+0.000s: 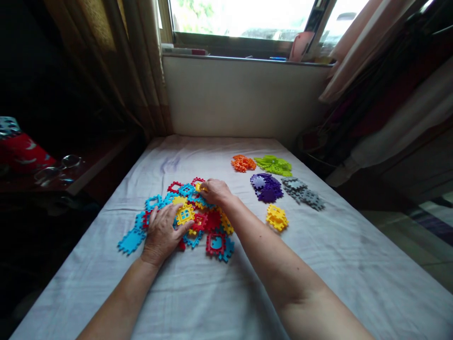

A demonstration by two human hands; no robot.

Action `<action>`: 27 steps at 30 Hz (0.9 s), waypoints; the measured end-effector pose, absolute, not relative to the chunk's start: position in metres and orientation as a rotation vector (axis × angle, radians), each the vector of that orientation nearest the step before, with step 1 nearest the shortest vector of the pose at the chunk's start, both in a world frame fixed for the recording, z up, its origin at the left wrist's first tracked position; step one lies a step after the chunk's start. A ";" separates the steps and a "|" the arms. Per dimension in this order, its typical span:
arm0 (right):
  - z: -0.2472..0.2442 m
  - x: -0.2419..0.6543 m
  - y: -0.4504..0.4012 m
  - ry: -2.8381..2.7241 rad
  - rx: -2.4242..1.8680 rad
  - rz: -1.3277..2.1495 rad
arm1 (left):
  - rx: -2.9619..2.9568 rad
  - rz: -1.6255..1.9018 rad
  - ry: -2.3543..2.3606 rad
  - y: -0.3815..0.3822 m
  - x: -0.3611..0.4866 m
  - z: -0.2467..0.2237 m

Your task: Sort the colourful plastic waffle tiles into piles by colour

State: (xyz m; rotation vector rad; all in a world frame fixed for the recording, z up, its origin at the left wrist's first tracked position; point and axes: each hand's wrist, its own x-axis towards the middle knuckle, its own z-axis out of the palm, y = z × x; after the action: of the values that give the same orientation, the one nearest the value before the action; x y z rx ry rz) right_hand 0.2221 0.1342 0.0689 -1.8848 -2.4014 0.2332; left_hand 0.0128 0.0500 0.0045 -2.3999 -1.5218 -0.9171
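A mixed pile of red, blue and yellow toothed plastic pieces (213,220) lies on the bed sheet. My left hand (163,231) rests on the pile's left part, fingers spread, beside a yellow window-shaped piece (185,214). At the pile's far side my right hand (215,191) pinches a yellow piece (201,187). A small yellow stack (277,217) lies to the right of the pile, with purple pieces (266,187) beyond it. Grey pieces (303,193) are right of the purple ones. Farther back are orange pieces (243,163) and lime green pieces (273,165).
The pieces lie on a pale, wrinkled sheet (339,264). At the left stands a dark side table (102,158) with eyeglasses (47,175) and a red patterned item (26,153). Behind the bed are a low wall (244,97) and a window. Clothes hang at the right.
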 end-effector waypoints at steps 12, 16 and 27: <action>0.059 0.293 0.091 -2.006 -1.965 0.244 | -2.435 -0.912 -1.593 0.056 0.011 0.001; 0.059 0.270 0.113 -2.117 -1.822 0.288 | -2.422 -0.913 -1.616 0.055 0.010 0.000; 0.047 0.250 0.143 -2.447 -1.630 0.253 | -2.451 -0.913 -1.623 0.054 0.010 0.000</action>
State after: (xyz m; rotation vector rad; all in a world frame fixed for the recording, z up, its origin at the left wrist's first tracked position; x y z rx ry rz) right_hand 0.2501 0.1431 0.0472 -1.6301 -2.4472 0.2534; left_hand 0.0100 0.0536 -0.0001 -2.4513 -1.6231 -0.9126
